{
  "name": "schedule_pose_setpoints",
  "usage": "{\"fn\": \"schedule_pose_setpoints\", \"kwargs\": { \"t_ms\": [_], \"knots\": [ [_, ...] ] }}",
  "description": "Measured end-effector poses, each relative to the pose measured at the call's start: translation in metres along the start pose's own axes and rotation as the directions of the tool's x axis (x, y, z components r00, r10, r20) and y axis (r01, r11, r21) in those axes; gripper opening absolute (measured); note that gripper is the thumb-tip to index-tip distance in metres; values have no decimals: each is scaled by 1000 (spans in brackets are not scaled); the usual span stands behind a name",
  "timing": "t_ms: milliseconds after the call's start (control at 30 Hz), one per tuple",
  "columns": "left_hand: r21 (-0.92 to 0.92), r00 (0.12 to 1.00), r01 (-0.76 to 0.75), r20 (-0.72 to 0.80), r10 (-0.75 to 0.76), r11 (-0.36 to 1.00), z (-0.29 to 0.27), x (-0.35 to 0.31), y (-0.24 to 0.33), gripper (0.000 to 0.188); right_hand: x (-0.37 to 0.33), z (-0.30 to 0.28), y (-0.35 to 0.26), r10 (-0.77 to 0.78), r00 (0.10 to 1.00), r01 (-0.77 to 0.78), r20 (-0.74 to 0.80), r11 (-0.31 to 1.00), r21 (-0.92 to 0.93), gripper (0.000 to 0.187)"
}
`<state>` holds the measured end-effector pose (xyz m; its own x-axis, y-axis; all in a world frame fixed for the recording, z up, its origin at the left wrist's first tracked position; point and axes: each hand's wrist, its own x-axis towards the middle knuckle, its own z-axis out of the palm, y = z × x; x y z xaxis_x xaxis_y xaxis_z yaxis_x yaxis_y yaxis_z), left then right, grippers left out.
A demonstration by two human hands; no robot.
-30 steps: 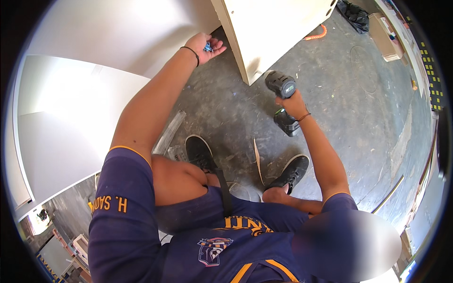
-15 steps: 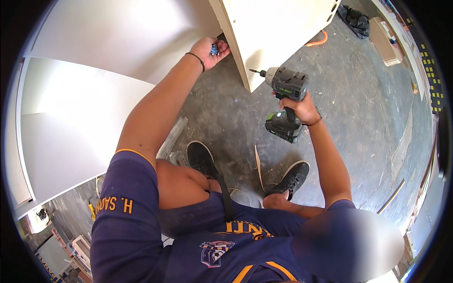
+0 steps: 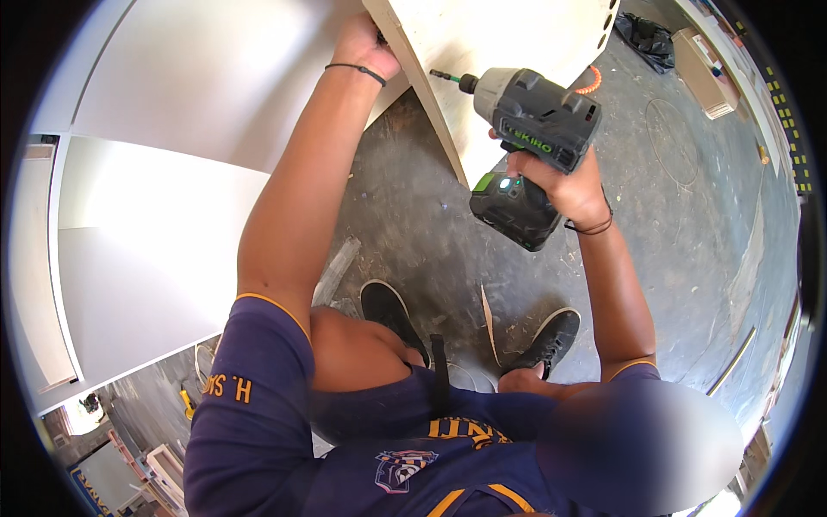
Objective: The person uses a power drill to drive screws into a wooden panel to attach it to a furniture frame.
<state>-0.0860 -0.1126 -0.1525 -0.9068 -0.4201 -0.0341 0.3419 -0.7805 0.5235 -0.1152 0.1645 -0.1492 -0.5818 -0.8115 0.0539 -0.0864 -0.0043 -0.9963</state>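
My right hand is wrapped round the grip of a black and grey cordless impact driver with a green-trimmed battery. Its bit points left, in front of the pale wooden panel; whether it touches the panel I cannot tell. My left hand is at the panel's left edge, its fingers partly hidden behind it. A little of some small dark pieces, which look like screws, shows in its curled palm.
White cabinet boards stand close on my left. An orange coiled hose, a black plastic bag and a cardboard box lie beyond the panel. A thin wood strip lies between my shoes on the grey floor.
My left hand has moved up and a little left, in against the panel's edge, hiding most of the small pieces. The impact driver has risen, with its bit further up the panel.
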Motion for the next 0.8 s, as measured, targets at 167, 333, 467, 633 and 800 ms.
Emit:
{"fn": "schedule_pose_setpoints", "kwargs": {
  "t_ms": [167, 333, 467, 633, 800],
  "knots": [
    [-3, 971, 86, 224, -83, 996, 12, -2, -2, 59, -1, -1, -2, -62, 998, 62, 11, 994, -95, 39],
    [470, 928, -40, 345, -141, 882, -13, 10, 0, 53, -2, 0, -6, -75, 997, 69, -26, 981, -182, 42],
    [819, 895, -365, 440, -77, 442, -20, 13, -6, 52, -1, 0, -7, -142, 990, 135, -24, 974, -183, 43],
    [376, 972, -88, 233, -2, 922, -8, 4, -18, 51, 0, 0, -2, -96, 995, 91, -21, 979, -182, 42],
    [334, 973, -95, 228, 17, 938, -2, 2, -21, 50, 1, 3, 2, -57, 998, 59, 18, 989, -135, 39]
  ]
}}
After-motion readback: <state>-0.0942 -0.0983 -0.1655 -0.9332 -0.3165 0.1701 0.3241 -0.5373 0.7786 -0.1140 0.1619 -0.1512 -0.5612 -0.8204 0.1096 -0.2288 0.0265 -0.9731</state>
